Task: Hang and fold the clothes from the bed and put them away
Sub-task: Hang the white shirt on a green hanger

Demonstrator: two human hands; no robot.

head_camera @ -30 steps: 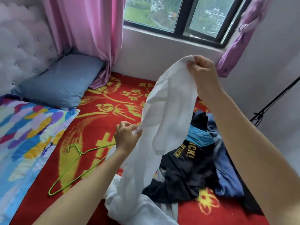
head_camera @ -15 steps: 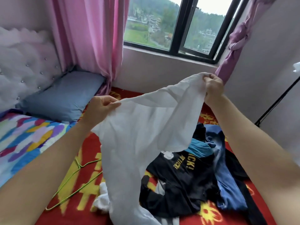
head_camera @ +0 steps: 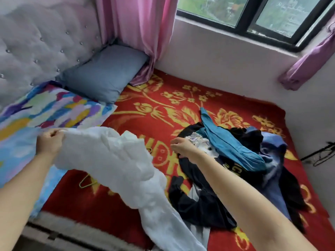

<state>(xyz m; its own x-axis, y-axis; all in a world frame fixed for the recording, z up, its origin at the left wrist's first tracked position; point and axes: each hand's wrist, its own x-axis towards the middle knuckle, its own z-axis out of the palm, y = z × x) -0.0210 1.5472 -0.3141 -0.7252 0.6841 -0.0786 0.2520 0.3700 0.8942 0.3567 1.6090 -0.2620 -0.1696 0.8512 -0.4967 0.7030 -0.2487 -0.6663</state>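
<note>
closest to the camera, the loose end of the white thin cloth garment (head_camera: 112, 160) trails over the near edge of the bed and out of the bottom of the shot. from there it climbs up and left to the left hand (head_camera: 47, 144), whose fingers are curled tight round the top end. so its long axis is a diagonal, with the held end towards the multicoloured patchy quilt (head_camera: 45, 109) and the free end towards me. my guess is it's held by one end so it strings out long and can be sorted instead of staying in a lump. the thin green wire hanger (head_camera: 86, 182) lies on the red blanket with gold flowers (head_camera: 163, 98), mostly under the white cloth, so it's handy for the hanging step. the right hand (head_camera: 182, 148) is down at the near-left edge of the heap, fingers bent onto the black t-shirt with yellow lettering (head_camera: 203, 201). i can't tell if it's actually pinching anything. a teal garment (head_camera: 226, 145) is draped across the top of the heap. further back are a blue-grey pillow (head_camera: 103, 73) and a pink curtain (head_camera: 137, 33).
</note>
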